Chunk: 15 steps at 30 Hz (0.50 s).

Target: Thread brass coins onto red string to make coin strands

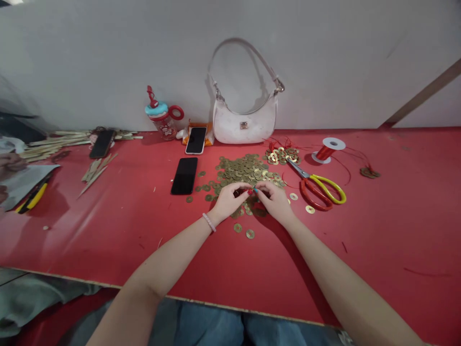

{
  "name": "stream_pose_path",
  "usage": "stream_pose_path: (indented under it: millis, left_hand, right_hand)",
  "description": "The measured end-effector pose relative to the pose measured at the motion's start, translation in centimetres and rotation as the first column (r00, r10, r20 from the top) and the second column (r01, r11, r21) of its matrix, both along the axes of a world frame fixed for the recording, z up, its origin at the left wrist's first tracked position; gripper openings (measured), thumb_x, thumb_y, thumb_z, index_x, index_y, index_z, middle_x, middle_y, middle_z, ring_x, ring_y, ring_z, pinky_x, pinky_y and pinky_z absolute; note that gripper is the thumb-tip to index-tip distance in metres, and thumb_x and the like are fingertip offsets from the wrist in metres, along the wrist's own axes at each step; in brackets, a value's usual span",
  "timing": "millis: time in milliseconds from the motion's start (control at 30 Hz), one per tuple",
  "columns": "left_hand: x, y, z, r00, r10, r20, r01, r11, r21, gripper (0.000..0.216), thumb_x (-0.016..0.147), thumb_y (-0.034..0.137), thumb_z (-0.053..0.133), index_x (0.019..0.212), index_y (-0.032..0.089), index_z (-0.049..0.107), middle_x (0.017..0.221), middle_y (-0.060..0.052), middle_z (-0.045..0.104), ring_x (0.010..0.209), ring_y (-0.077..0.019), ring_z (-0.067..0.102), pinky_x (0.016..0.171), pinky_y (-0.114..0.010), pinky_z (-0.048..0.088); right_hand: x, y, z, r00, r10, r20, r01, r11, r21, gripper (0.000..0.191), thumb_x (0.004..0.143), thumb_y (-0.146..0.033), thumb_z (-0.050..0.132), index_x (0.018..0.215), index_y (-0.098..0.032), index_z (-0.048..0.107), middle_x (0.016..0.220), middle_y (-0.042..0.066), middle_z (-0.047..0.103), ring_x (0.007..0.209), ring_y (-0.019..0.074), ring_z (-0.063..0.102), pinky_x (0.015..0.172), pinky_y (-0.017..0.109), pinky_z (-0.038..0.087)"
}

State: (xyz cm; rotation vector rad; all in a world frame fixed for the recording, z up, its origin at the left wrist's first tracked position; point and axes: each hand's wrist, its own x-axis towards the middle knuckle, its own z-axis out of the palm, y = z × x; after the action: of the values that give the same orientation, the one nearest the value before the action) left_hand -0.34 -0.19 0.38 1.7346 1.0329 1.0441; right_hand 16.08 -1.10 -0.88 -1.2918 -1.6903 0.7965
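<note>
Both my hands meet over the near edge of a pile of brass coins (248,170) on the red table (144,240). My left hand (230,198) and my right hand (274,199) have their fingertips pinched together around something small between them, apparently coins, which I cannot make out clearly. Loose coins (249,233) lie just in front of my wrists. A pink bead bracelet (209,222) sits on my left wrist.
Red-and-yellow scissors (320,187) lie right of the pile, with a spool of red cord (327,150) and a bundle of strung coins (283,154) behind. A black phone (184,176) lies left. A white handbag (245,122), second phone (196,140) and bottle (162,117) stand at the wall.
</note>
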Motion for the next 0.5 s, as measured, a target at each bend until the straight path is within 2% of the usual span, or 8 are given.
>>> stream_pose_path:
  millis: [333,500]
  left_hand:
    - [0.13,0.09,-0.34,0.996,0.055,0.068,-0.050,0.997,-0.066,0.023,0.075,0.018,0.056,0.097,0.013,0.058,0.090,-0.008,0.065,0.081,-0.0134,0.061,0.072,-0.025,0.049]
    - [0.17,0.21,-0.75,0.993,0.069,0.096,-0.063,0.996,-0.062,0.018,0.075,0.018,0.057,0.092,0.013,0.055,0.088,-0.007,0.063,0.079,-0.0123,0.061,0.072,-0.023,0.049]
  right_hand:
    - [-0.08,0.04,0.20,1.000,-0.027,0.006,0.027,1.000,0.013,0.014,0.077,-0.024,0.048,0.087,-0.020,0.056,0.079,0.004,0.065,0.071,0.0175,0.062,0.063,0.030,0.050]
    - [-0.03,0.13,0.03,0.998,-0.031,0.055,0.027,0.997,0.075,0.016,0.077,-0.022,0.047,0.087,-0.020,0.059,0.083,0.004,0.067,0.074,0.0174,0.062,0.067,0.032,0.050]
